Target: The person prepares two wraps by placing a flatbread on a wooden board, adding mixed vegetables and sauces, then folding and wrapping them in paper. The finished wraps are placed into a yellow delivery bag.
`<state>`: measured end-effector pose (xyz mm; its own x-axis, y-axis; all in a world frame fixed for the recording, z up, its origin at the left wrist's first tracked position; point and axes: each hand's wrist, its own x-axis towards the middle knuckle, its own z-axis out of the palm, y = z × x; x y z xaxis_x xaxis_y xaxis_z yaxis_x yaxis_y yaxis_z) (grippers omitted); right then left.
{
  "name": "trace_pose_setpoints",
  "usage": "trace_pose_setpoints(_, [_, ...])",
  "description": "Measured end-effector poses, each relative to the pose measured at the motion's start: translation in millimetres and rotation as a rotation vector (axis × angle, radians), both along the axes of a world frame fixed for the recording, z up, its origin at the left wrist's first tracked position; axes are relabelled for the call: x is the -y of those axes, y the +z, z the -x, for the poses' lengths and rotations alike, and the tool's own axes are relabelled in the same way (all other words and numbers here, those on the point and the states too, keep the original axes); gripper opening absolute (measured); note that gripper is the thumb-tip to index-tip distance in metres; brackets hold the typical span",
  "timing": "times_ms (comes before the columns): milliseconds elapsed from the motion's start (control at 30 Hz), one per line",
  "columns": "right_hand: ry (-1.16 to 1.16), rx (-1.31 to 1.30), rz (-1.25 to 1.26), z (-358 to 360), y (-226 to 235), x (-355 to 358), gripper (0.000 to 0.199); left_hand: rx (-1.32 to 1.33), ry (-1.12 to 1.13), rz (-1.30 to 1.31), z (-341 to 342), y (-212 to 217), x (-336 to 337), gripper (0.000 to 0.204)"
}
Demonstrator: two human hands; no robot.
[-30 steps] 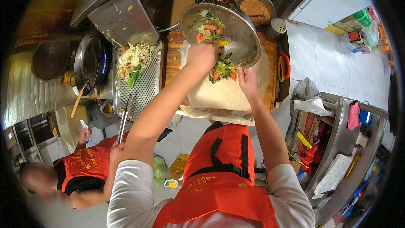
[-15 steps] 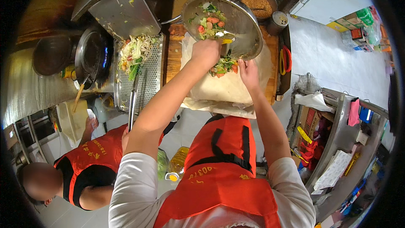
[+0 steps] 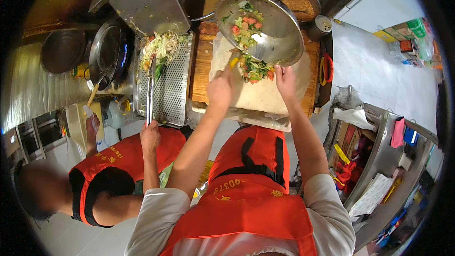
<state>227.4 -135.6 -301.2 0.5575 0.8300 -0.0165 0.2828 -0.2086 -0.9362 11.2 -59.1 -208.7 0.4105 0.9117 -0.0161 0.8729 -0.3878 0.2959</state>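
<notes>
My left hand (image 3: 221,89), slightly blurred, is closed around a small tool with a yellow handle (image 3: 233,62); its kind is unclear. Its tip is beside a heap of chopped vegetables (image 3: 256,71) with orange pieces. The heap lies on a pale, thin flatbread sheet (image 3: 268,98) over a wooden board (image 3: 201,78). With its fingers at the near rim, my right hand (image 3: 286,83) grips a large metal bowl (image 3: 284,33), tilted toward me above the sheet. More of the chopped vegetable mix (image 3: 246,26) sits inside the bowl.
At left, a co-worker's hand (image 3: 150,135) holds long metal tongs (image 3: 150,97) over noodles and vegetables on a perforated tray (image 3: 170,92). A wok (image 3: 106,52) stands beyond. Behind the bowl are a pan of brown crumbs (image 3: 299,4) and a canister (image 3: 321,27). Red-handled scissors (image 3: 328,68) hang at right.
My left hand has drawn back toward me and left, out of the bowl's mouth, with the yellow-handled tool. My right hand stays on the rim. The co-worker's tongs now reach the noodles.
</notes>
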Motion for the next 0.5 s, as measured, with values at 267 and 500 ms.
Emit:
trace_pose_setpoints(267, [-0.031, -0.058, -0.072, 2.6, -8.5, 1.7, 0.021, 0.144, 0.088, -0.092, 0.8, 21.6, -23.6, 0.031])
trace_pose_setpoints(500, [-0.053, -0.275, -0.124, 4.0, 6.3, 1.3, 0.023, 0.063, 0.006, 0.026, -22.1, 13.9, 17.6, 0.033])
